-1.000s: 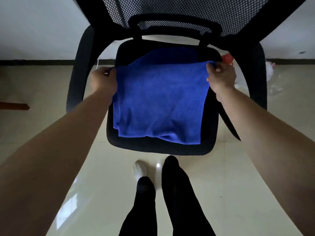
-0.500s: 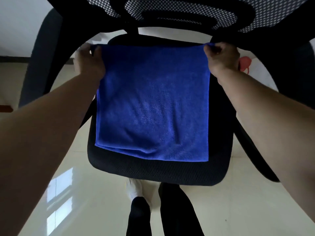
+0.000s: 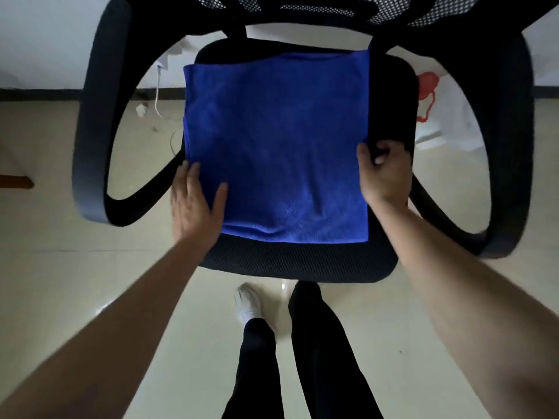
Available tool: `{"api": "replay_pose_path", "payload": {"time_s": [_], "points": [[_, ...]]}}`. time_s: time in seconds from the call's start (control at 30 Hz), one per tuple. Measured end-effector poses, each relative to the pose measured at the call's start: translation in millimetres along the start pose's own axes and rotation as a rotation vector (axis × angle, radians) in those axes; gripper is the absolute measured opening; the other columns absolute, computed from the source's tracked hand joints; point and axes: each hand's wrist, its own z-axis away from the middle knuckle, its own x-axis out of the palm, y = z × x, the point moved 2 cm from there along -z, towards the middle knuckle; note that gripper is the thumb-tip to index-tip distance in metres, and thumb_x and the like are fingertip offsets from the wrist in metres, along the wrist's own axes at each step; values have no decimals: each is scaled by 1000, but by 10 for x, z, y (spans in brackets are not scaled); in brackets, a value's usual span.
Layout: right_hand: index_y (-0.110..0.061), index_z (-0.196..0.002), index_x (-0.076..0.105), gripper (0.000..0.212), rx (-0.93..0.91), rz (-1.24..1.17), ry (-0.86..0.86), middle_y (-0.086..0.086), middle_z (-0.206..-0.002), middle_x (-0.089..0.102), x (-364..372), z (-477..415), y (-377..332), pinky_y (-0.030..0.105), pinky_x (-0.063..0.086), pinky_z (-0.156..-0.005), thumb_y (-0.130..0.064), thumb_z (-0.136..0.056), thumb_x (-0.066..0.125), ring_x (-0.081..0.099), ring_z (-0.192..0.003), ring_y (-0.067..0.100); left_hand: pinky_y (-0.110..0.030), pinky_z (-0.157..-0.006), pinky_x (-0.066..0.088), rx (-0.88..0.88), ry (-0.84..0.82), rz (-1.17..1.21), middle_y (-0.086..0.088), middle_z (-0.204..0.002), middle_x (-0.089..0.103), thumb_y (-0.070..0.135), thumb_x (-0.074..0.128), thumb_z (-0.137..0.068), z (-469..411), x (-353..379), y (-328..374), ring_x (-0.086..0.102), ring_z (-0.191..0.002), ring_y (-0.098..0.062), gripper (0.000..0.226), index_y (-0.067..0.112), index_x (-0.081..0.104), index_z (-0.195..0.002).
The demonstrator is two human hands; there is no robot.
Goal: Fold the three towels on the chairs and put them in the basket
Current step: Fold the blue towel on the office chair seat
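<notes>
A blue towel (image 3: 278,140) lies flat, folded into a rough square, on the black seat (image 3: 299,264) of an office chair. My left hand (image 3: 195,204) rests flat on the towel's near left corner, fingers spread. At the towel's right edge, about halfway along it, my right hand (image 3: 382,173) pinches the cloth between thumb and curled fingers. No basket and no other towels are in view.
The chair's two curved black armrests (image 3: 90,140) (image 3: 508,152) flank the seat, and its mesh backrest (image 3: 317,7) is at the top. My legs and a white shoe (image 3: 249,303) stand on the glossy floor. A white bag with red print (image 3: 429,98) lies behind the chair.
The towel's far edge, held up by both hands, has been laid down flat on the seat. Both hands have come back toward me to the towel's side edges.
</notes>
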Motion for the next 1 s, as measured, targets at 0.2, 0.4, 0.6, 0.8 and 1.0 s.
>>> {"api": "replay_pose_path", "payload": {"time_s": [0.2, 0.4, 0.6, 0.8, 1.0], "points": [[-16, -117, 59, 52, 174, 4, -54, -2, -93, 69, -105, 1023, 458, 36, 49, -80, -60, -90, 55, 66, -92, 25, -47, -101, 35, -334, 76, 132, -21, -130, 48, 42, 51, -98, 686, -18, -260, 43, -119, -40, 50, 5, 50, -131], [-12, -104, 65, 33, 142, -74, -119, -5, -89, 64, -152, 1462, 639, 27, 43, -77, -44, -96, 58, 61, -83, 16, -44, -101, 39, -300, -64, 107, -19, -128, 45, 27, 57, -92, 545, -135, -374, 39, -119, -36, 38, 16, 57, -128], [-14, -115, 63, 32, 284, -140, -102, -5, -94, 62, -185, 1399, 606, 20, 36, -78, -39, -96, 59, 54, -86, 11, -44, -101, 41, -455, -101, 289, -5, -109, 48, 33, 54, -86, 482, -242, -441, 46, -113, -32, 24, 22, 64, -105], [-15, -117, 62, 34, 346, -167, -149, -6, -99, 59, -189, 1412, 616, 23, 38, -82, -40, -95, 58, 54, -91, 12, -47, -98, 46, -563, -164, 300, -5, -114, 45, 24, 52, -78, 864, -203, -638, 46, -114, -33, 26, 24, 63, -102], [-13, -119, 64, 38, 301, -79, -203, -2, -102, 60, -205, 1333, 633, 25, 38, -86, -42, -99, 51, 52, -94, 15, -36, -102, 40, -406, -168, 244, -8, -123, 38, 48, 60, -88, 769, -116, -535, 35, -118, -27, 36, 21, 64, -111]]}}
